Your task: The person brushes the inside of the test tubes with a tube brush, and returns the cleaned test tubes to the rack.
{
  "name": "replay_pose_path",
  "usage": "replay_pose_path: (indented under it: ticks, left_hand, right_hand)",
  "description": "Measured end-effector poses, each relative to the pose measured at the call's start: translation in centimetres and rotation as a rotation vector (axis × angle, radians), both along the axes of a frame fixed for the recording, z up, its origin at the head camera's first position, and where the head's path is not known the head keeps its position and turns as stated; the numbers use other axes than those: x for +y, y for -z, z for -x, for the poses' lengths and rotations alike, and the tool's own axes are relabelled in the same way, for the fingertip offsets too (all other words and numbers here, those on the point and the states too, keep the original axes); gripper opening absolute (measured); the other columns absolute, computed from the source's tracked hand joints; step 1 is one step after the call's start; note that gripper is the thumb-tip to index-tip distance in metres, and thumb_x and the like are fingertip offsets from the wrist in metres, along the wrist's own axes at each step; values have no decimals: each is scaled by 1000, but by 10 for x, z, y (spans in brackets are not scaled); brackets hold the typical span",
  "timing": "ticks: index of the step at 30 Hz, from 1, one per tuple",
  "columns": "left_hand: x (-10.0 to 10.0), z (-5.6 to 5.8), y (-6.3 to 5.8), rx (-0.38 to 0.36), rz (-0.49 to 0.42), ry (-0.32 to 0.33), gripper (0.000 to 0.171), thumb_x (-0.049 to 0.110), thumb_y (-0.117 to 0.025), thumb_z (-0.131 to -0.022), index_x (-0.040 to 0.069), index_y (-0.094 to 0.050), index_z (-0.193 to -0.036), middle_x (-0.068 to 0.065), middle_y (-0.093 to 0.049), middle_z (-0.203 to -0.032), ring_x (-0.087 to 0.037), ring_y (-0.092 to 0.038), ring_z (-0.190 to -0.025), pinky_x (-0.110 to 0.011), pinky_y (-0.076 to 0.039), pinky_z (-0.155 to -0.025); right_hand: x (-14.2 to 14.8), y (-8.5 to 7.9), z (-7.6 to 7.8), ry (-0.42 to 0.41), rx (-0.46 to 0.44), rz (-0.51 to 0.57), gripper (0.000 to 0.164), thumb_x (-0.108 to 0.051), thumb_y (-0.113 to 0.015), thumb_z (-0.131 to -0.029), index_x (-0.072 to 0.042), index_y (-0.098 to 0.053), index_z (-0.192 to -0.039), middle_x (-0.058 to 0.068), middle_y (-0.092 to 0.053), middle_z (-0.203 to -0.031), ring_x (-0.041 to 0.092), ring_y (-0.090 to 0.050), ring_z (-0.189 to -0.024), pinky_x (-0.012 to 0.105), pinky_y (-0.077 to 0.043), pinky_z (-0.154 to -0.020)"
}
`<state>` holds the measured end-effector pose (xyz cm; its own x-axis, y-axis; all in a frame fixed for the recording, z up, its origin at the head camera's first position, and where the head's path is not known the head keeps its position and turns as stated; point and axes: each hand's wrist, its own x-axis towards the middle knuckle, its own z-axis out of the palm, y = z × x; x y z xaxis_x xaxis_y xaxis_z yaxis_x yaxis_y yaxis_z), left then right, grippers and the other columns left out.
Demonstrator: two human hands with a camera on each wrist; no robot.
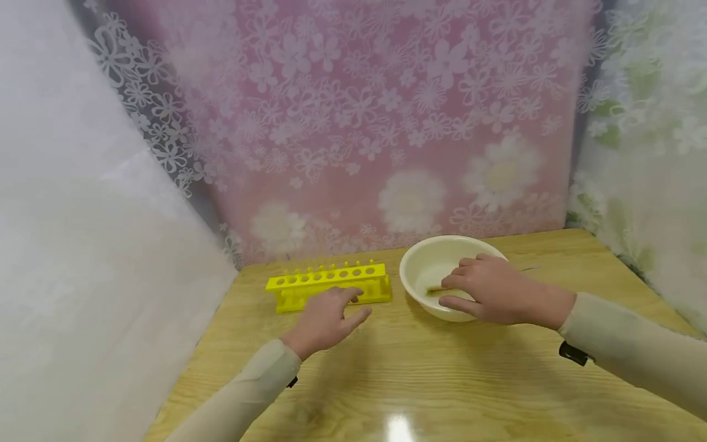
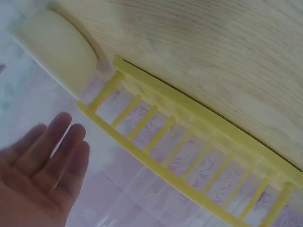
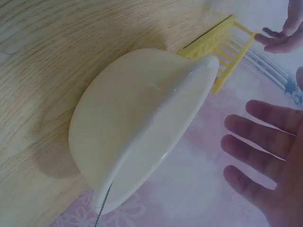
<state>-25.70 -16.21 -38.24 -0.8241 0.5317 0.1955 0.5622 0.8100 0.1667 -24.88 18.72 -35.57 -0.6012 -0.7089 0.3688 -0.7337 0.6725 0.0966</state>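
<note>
Two hands, both with fingers stretched apart, holding nothing. The left hand is near one yellow plastic test-tube rack, at twelve o'clock from it. The right hand is above one round cream-coloured bowl, at three o'clock from the rack. One brown-bristled brush lies inside, its thin wire handle crossing the rim.

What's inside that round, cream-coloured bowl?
Inside the bowl lies a slim brush with yellowish-brown bristles; a thin, twisted grey wire, probably its handle, crosses the rim. In the head view, the right hand covers part of the inside; what's beneath can't be seen.
</note>
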Motion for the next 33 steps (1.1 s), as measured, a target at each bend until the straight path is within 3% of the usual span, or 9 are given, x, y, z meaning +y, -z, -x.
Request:
replay_pose_path:
  ticks: [4,8,12,17,20,25,29,33]
  left_hand:
    - [-1,11,-1,114,-95,-109,36,46,-57,-101,16,-72,-113,2,-75,-96,-8,-67,-72,-27,-53,-61]
    - [-4,21,2,151,-139,-216,27,38,-60,-99,15,-73,-103,5,-72,-79,-4,-58,-55,-23,-46,-49]
    - [-6,31,4,166,-151,-332,26,35,-58,-98,13,-71,-100,6,-59,-58,-10,-44,-39,-25,-33,-37]
    - [-8,44,5,133,-160,-459,33,41,-57,-98,12,-73,-97,5,-52,-49,-15,-46,-38,-28,-35,-37]
    - [-8,52,7,134,-156,-498,39,43,-56,-98,12,-73,-81,6,-48,-46,-12,-43,-38,-27,-34,-38]
    - [-11,63,6,203,-81,-551,57,46,-53,-99,18,-47,-49,5,-27,-41,-11,-21,-36,-26,-14,-40]
    - [-14,70,4,252,-54,-582,62,46,-51,-99,19,-34,-46,6,-20,-41,-11,-11,-38,-28,-8,-41]
    - [-16,74,2,259,-23,-603,64,48,-49,-100,19,-34,-45,6,-19,-41,-11,-10,-38,-27,-9,-39]
  right_hand:
    - [5,0,2,11,33,51,17,-44,-65,-97,-31,-71,-88,-21,-59,-73,0,-51,-66,27,-42,-64]
    - [13,2,0,-7,-45,25,18,-43,-63,-99,-34,-66,-83,-23,-56,-71,-5,-51,-63,22,-39,-57]
    - [20,9,0,-53,-41,-4,20,-37,-66,-98,-33,-62,-79,-22,-58,-70,-4,-53,-63,20,-38,-54]
    - [28,12,-1,-46,-24,-2,22,-31,-70,-95,-30,-59,-76,-21,-53,-66,-5,-45,-59,20,-35,-53]
    - [35,12,-1,-13,-19,-8,25,-29,-71,-94,-29,-56,-75,-20,-48,-64,-5,-40,-56,20,-33,-52]
    - [47,9,-1,39,-12,-10,31,-28,-72,-93,-29,-51,-71,-20,-44,-62,-5,-35,-54,20,-31,-52]
    - [56,7,0,78,-35,-5,31,-26,-72,-94,-29,-51,-71,-20,-43,-62,-4,-35,-55,21,-32,-52]
    - [68,8,-2,119,-48,-7,21,-26,-73,-93,-29,-59,-77,-18,-51,-67,-4,-39,-57,23,-35,-52]
